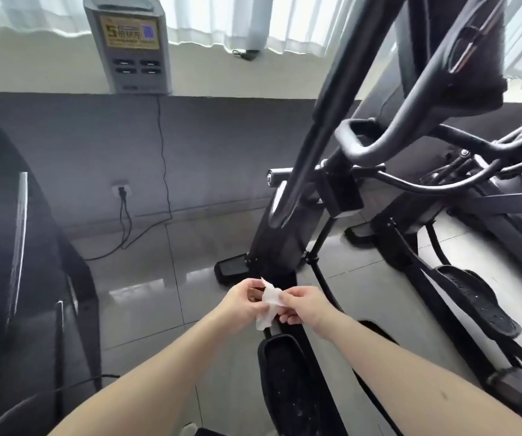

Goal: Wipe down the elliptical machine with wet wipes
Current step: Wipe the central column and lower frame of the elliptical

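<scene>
A black elliptical machine (288, 215) fills the centre and right, with a tall upright column, curved handlebars (366, 149) and two foot pedals (480, 303). In front of its lower frame I hold a crumpled white wet wipe (269, 302) between both hands. My left hand (242, 305) pinches its left side and my right hand (305, 305) pinches its right edge. The wipe hangs in the air, apart from the machine. The near pedal (285, 382) lies just below my hands.
Another dark machine (17, 247) stands at the left. A grey charging kiosk (130, 42) sits on the window ledge, its cable running down to a wall socket (122, 190). Glossy grey floor tiles (159, 294) lie between the two machines.
</scene>
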`<state>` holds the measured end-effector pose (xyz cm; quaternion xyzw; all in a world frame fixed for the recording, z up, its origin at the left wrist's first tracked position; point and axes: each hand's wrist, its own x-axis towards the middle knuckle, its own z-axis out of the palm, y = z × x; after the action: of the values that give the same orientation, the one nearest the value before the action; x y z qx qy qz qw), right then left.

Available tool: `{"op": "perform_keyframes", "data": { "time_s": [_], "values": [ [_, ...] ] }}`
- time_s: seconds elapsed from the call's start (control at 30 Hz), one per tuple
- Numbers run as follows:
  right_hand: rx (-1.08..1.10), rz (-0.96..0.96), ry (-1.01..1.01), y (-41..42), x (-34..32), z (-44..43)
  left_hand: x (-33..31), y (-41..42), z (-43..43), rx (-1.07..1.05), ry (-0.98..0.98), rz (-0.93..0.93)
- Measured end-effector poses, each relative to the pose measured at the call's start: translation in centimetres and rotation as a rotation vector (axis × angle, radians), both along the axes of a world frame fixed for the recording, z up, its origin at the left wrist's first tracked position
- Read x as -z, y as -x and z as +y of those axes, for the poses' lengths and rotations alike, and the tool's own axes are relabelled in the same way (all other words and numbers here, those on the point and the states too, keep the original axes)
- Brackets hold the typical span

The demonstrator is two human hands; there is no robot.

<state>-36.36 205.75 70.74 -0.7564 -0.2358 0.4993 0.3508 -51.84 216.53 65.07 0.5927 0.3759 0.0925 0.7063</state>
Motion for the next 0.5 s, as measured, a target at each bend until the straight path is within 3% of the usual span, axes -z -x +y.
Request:
{"op": "perform_keyframes", "data": {
  "time_s": [0.17,0.4,0.5],
  "values": [
    [0.139,-0.062,0.039,0.8,2.1,1.6,1.2,2.3,2.0,0.066,0.049,0.032],
    [0.446,0.342,0.03,0.7,3.3,4.2,1.8,1.7,3.1,0.048,0.055,0.054],
    [0.378,0.477,0.058,-0.1,3.5,5.0,1.5,1.0,3.5,0.063,0.013,0.09]
  ]
}}
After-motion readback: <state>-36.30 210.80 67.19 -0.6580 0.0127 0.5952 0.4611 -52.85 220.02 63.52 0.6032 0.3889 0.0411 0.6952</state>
